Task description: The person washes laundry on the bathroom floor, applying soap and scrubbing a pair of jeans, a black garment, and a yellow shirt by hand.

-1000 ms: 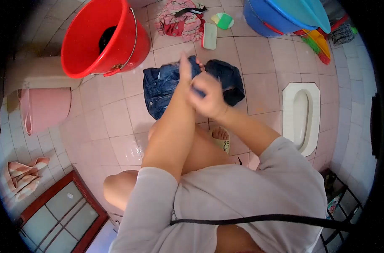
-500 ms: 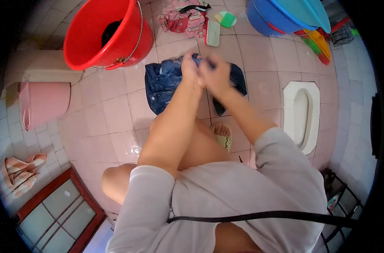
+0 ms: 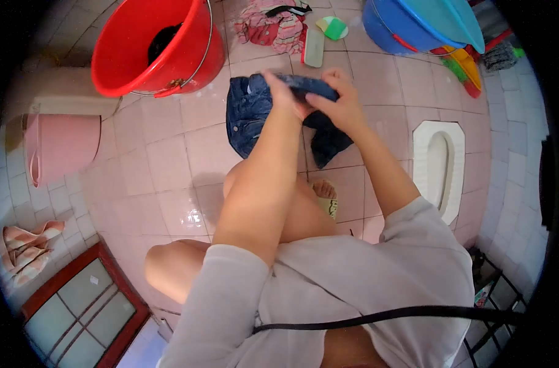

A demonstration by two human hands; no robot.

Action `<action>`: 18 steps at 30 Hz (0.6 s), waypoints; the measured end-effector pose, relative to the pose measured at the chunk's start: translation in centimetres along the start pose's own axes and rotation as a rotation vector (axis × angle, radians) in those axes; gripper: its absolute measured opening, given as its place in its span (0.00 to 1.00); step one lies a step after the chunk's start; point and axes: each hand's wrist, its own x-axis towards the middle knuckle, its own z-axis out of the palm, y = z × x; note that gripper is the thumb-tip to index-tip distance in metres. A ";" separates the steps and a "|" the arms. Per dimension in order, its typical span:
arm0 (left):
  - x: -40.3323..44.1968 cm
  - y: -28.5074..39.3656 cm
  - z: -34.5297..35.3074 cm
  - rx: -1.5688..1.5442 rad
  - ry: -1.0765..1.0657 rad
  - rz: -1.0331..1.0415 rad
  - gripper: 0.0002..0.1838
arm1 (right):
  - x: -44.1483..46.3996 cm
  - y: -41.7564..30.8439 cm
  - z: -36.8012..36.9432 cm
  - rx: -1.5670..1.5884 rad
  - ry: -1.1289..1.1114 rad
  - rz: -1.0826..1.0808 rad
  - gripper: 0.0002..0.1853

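Reaches with both arms toward twelve o'clock, over a blue denim garment (image 3: 245,119) crumpled on the pink tiled floor (image 3: 150,159). Grasps a raised fold of it with the right hand (image 3: 342,104), thumb across the near face and fingers around the far side. Lays the left hand (image 3: 284,98) against the other end of that fold, on the nine o'clock side of the right; cannot tell for certain whether clenched there, with fingers blurred and partly hidden. Lets a darker part of the denim droop toward six o'clock, below the right hand.

Has farther off, beyond the hands at twelve o'clock, a rumpled pink striped cloth (image 3: 270,30), with a pale red-edged dish (image 3: 314,49) just beside it and a green-and-white object (image 3: 333,28) near the dish. Has a red bucket (image 3: 193,67) at eleven o'clock, holding something dark, and a blue bucket (image 3: 386,34) at one o'clock, topped by a teal basin (image 3: 454,21). Includes a white squat toilet (image 3: 421,159) at three o'clock, a pink bin (image 3: 65,147) at nine, and a wood-framed door (image 3: 117,273) toward eight. Rests a sandalled foot (image 3: 323,190) on the garment's six o'clock side, apart from the cloth.
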 end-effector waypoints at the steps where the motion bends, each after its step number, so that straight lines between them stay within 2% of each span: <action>1: 3.0 -0.4 -3.2 -0.040 0.096 0.160 0.48 | -0.4 -1.1 0.3 0.004 -0.003 0.003 0.14; 3: 3.1 0.6 -7.7 -0.073 -0.216 -0.124 0.39 | -1.5 -4.8 1.1 -0.004 -0.148 -0.519 0.11; 5: 7.2 2.5 -9.4 -0.111 -0.424 -0.561 0.27 | -3.1 -4.4 3.6 0.244 -0.198 -0.277 0.09; 6: 11.0 2.0 -15.5 0.050 -0.601 -0.282 0.19 | -2.4 -3.6 3.9 0.084 -0.151 -0.330 0.10; 7: 4.1 -0.4 -8.9 -0.126 -0.733 -0.136 0.17 | -1.5 -1.0 4.9 -0.031 -0.059 -0.287 0.10; 8: 2.6 -1.2 -5.1 -0.060 -0.254 -0.070 0.16 | 0.3 1.2 6.4 -0.253 0.183 -0.120 0.11; 9: 1.9 -1.5 -2.7 0.014 0.222 0.002 0.15 | 2.6 3.4 5.9 -0.122 0.241 0.164 0.14; 10: 1.0 -1.8 -1.6 0.015 0.105 0.079 0.13 | 4.2 3.9 5.4 -0.018 0.268 0.232 0.14; 11: 1.2 -1.3 -1.7 0.030 0.103 0.080 0.13 | 4.4 4.2 5.7 -0.010 0.281 0.231 0.14; 13: 1.2 -0.2 -2.2 -0.003 0.035 -0.002 0.11 | 4.2 3.9 6.4 -0.074 0.340 0.092 0.14; 15: 1.1 1.1 -3.6 0.070 0.038 -0.033 0.11 | 1.6 2.0 6.6 -0.032 0.312 0.110 0.13; 17: 2.4 2.7 -7.2 0.121 -0.349 -0.212 0.15 | -1.0 -1.8 7.1 -0.021 0.312 -0.349 0.13; 18: 1.5 0.8 -6.2 0.246 -0.011 0.215 0.17 | -1.1 -2.9 6.9 0.000 0.255 -0.335 0.12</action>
